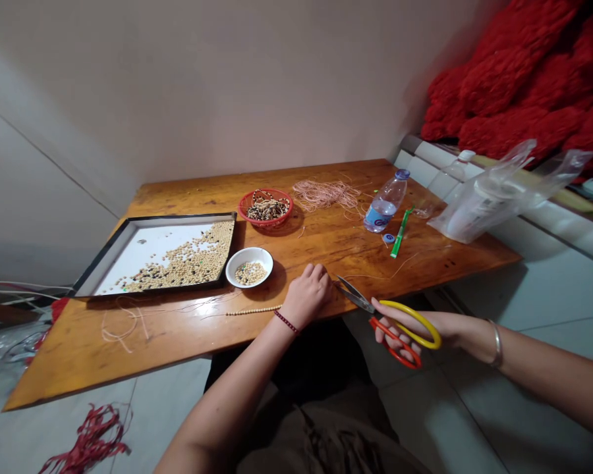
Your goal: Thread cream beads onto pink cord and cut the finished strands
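My left hand (306, 296) rests curled on the wooden table (321, 247) near its front edge, pinching the end of a strand of pale wooden beads (253, 311). My right hand (415, 329) is shut on a pair of thread scissors (370, 313) with yellow and orange looped handles. The steel blades (353, 294) point left, their tips close to my left hand. Thin pale cord (395, 271) lies on the table just beyond the blades. Whether the blades touch any thread is too fine to tell.
A black-rimmed tray (153, 227) of loose beads, a white bowl (250, 258), a red basket (265, 207), a pink cord bundle (325, 195) and a water bottle (385, 203) stand on the table. Red tassels (518, 79) are heaped at right, beyond a plastic bag (489, 197).
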`<state>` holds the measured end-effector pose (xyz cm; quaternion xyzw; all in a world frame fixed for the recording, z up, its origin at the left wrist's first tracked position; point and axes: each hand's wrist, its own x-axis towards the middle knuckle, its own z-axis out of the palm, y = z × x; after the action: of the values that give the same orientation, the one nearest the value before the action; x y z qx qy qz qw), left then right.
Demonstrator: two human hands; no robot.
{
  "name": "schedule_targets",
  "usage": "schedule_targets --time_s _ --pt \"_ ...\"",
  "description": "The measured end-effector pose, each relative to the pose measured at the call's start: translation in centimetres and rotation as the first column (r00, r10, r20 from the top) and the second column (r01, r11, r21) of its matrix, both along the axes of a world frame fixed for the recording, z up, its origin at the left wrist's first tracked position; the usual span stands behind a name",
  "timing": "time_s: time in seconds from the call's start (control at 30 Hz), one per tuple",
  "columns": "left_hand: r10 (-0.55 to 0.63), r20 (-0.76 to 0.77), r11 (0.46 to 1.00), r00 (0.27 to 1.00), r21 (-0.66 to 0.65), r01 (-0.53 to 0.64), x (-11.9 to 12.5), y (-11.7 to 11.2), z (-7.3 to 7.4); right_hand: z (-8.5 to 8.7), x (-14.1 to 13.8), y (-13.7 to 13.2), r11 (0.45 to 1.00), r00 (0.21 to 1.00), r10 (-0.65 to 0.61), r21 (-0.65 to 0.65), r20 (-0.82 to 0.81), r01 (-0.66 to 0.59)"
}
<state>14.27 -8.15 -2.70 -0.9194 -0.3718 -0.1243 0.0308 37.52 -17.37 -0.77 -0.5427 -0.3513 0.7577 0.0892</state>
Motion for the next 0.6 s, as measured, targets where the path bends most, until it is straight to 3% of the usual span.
schedule_targets --time_s 0.13,0.4,0.6 --pt "0.039 0.028 0.999 0.999 -0.03 -0.038 -0.1 -0.2 0.6 0.0 0.0 0.1 1.0 0.999 -0.001 0.021 0.048 0.0" --pt "0.116 -0.033 0.99 0.993 -0.077 -0.119 1.4 0.2 0.8 -1.2 1.1 -1.0 0.999 0.996 -0.038 0.0 -0.079 0.039" --pt "0.046 -0.045 0.999 0.998 0.005 -0.046 1.7 0.6 -0.1 -0.4 0.2 -1.1 1.0 0.999 -0.023 -0.003 -0.023 0.023"
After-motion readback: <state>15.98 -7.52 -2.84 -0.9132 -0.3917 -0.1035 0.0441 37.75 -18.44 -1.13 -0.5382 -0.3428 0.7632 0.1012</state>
